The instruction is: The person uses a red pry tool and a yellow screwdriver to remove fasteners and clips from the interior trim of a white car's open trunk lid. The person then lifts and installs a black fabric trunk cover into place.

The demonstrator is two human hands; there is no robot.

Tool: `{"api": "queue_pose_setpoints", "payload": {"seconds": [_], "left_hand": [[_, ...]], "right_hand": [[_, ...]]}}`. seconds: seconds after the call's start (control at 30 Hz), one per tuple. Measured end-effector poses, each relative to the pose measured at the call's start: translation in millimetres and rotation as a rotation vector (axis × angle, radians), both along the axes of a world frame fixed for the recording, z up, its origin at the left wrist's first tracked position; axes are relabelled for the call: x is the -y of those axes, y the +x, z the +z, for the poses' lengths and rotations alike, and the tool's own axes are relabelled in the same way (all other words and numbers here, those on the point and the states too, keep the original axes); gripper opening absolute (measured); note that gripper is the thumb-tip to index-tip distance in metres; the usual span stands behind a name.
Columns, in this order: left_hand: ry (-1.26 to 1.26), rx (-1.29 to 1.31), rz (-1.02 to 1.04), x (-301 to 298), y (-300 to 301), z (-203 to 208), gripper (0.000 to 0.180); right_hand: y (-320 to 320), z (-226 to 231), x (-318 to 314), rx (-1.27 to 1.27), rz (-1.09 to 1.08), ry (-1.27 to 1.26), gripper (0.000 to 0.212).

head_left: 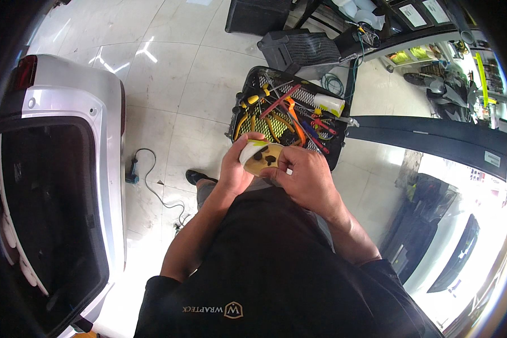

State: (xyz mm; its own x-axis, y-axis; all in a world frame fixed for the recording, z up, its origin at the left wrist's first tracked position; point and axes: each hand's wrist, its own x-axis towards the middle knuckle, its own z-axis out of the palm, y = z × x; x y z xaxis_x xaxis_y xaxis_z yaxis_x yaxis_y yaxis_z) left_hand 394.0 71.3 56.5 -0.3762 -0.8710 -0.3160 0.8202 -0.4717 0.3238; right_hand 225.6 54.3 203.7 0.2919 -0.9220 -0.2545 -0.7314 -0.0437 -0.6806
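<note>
A white paper cup [248, 152] with a light green mark is tilted, its mouth turned so that the tan inside shows. Several small dark pieces [271, 160] lie in it. My left hand [236, 172] is wrapped round the cup's left side. My right hand [307, 174] has its fingers curled together at the right rim, thumb and forefinger partly inside the mouth; anything between them is hidden. Just beyond my hands is a black mesh tray [251, 79] with screwdrivers [254, 98], yellow-handled pliers [276, 130], an orange tool [298, 125] and another white cup [328, 105] on its side.
At the left stands a silver car [110, 107], its dark rear window facing up. A corded tool [132, 172] lies on the tiled floor beside it, its cable running towards my feet. A long dark panel [428, 135] extends to the right; black bins [259, 16] stand ahead.
</note>
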Motion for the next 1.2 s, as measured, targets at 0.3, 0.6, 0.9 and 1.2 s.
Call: {"api": "queue_pose_setpoints", "payload": {"seconds": [0.3,0.6,0.9,1.2], "left_hand": [[-0.007,0.009,-0.105,-16.3,-10.6,-29.9,0.041],[0.317,0.749,-0.241,-63.8,45.2,-103.5,0.044],[0.284,0.965,-0.131,-70.3,98.3,-53.4,0.036],[0.385,0.307,0.100,-27.1,19.4,-33.8,0.030]], "right_hand": [[-29.3,-37.0,0.5,-0.162,-0.053,0.252,0.047],[-46.7,-234.7,40.7,-0.443,-0.140,0.296,0.052],[-36.8,-195.9,36.2,-0.397,-0.197,0.360,0.043],[32.1,-122.6,27.8,0.251,-0.069,0.055,0.022]]}}
